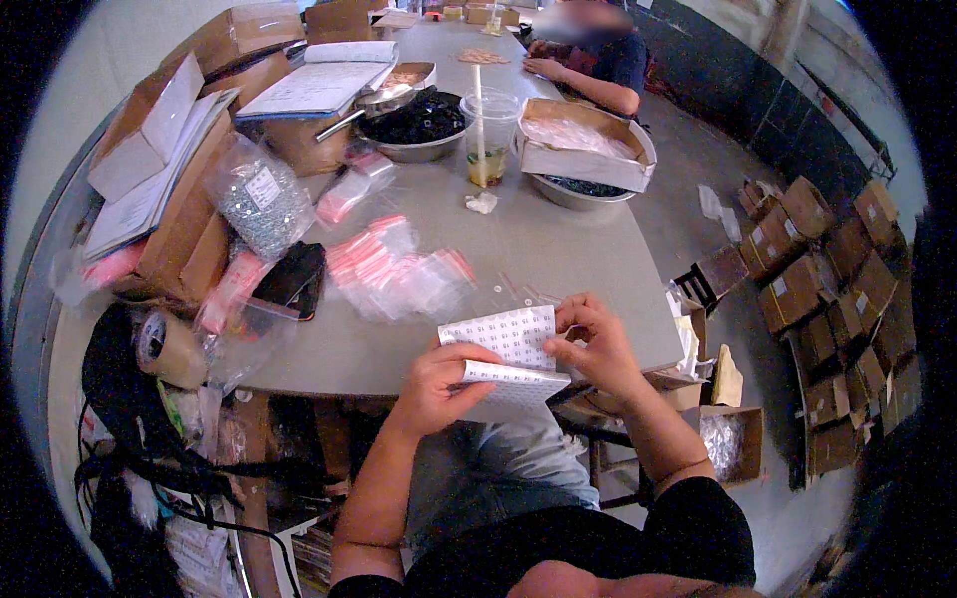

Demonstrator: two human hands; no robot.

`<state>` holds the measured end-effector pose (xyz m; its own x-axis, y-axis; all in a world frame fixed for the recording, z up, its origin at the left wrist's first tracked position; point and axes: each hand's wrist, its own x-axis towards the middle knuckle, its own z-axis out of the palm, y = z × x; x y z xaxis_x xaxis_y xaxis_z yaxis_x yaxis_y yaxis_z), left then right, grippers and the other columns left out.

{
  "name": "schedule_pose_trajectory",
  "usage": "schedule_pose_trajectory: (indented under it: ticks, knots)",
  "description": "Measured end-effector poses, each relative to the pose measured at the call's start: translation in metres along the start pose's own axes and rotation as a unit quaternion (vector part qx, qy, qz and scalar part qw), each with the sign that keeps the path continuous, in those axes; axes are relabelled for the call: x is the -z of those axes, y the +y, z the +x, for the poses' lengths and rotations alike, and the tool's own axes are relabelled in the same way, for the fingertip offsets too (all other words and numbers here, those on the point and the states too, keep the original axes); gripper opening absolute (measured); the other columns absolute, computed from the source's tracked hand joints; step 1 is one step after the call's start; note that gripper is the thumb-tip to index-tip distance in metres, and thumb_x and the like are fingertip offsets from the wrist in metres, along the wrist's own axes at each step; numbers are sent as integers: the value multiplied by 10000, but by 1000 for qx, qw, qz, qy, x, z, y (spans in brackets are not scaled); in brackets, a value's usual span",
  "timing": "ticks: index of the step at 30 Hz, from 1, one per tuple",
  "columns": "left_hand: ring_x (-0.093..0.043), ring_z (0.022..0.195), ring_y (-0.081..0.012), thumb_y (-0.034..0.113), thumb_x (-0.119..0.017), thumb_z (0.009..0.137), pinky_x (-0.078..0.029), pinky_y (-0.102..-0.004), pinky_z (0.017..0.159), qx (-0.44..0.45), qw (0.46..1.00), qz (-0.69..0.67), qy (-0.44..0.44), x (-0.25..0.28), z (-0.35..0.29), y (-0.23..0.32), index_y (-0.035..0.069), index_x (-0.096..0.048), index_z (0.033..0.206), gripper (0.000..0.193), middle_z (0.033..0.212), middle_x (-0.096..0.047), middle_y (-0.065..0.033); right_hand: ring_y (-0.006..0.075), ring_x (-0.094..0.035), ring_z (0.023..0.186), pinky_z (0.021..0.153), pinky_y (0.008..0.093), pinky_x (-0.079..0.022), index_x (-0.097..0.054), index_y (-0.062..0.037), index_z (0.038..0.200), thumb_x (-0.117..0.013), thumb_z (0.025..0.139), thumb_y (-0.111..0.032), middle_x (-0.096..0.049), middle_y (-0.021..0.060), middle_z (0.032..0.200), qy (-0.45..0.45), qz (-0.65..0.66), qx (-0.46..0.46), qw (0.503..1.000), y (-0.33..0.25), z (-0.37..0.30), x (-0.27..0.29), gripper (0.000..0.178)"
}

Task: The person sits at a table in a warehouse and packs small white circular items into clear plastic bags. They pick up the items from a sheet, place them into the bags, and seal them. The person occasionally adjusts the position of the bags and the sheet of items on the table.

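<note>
A folded white sheet of small printed stickers [503,337] is held over the near edge of the table, in front of my body. My left hand [439,387] grips its left side, with the thumb on the near fold and fingers behind. At the upper right edge my right hand [598,344] has its fingers curled and pinched on the sheet. Whether a loose sticker is between those fingertips cannot be made out. Just beyond the sheet lies a spread pile of small clear zip bags [399,267] with red-pink top strips.
Left are a bag of small metal parts [261,194], a black pouch [291,282], tape rolls [169,344] and cardboard boxes [184,239]. Farther off stand a bowl of black parts [414,149], a plastic cup [488,140] and a box-topped bowl [578,194]. Another person [608,65] sits far right.
</note>
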<state>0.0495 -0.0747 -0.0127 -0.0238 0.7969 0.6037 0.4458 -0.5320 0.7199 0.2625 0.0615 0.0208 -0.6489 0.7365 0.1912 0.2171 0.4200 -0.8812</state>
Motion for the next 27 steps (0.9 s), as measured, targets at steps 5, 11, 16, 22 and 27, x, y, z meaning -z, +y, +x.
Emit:
schedule_pose_trajectory:
  ticks: [5, 11, 16, 22, 27]
  knots:
    - [-664, 874, -243, 52, -720, 734, -489, -346, 817, 34, 998, -47, -25, 1, 1, 0, 28, -710, 891, 159, 961, -696, -80, 161, -558, 947, 741, 284, -484, -579, -12, 735, -743, 763, -55, -585, 98, 1077, -16, 107, 67, 992, 7, 7, -9, 172]
    - [-671, 890, -244, 46, -719, 731, -481, -359, 834, 44, 997, -52, -32, 2, 0, 1, 28, -712, 893, 163, 970, -706, -88, 132, -579, 823, 742, 266, -465, -593, -29, 751, -723, 776, 0, -622, 79, 921, 12, 270, -19, 963, 21, -1, -17, 136]
    - [-680, 861, -249, 39, -724, 725, -504, -360, 797, -6, 998, -52, -33, 2, -2, -3, 21, -710, 893, 169, 994, -706, -95, 97, -577, 716, 630, 254, -469, -586, -49, 788, -713, 814, -42, -640, 34, 810, 25, 286, -17, 958, 23, -2, -21, 130]
    - [-685, 833, -258, 54, -739, 721, -531, -355, 741, 11, 999, -28, -31, -4, -2, 0, 12, -697, 853, 144, 997, -704, -97, 77, -586, 725, 603, 232, -460, -623, -29, 922, -713, 812, -48, -650, 34, 816, -90, 162, -80, 979, 13, 4, -8, 143]
    - [-674, 858, -268, 88, -739, 733, -513, -359, 777, 6, 998, 27, -51, -8, -2, 0, 24, -680, 813, 118, 996, -700, -97, 82, -542, 673, 601, 252, -447, -643, -11, 911, -726, 803, -110, -644, 52, 758, -140, -116, -36, 983, -15, 9, -1, 168]
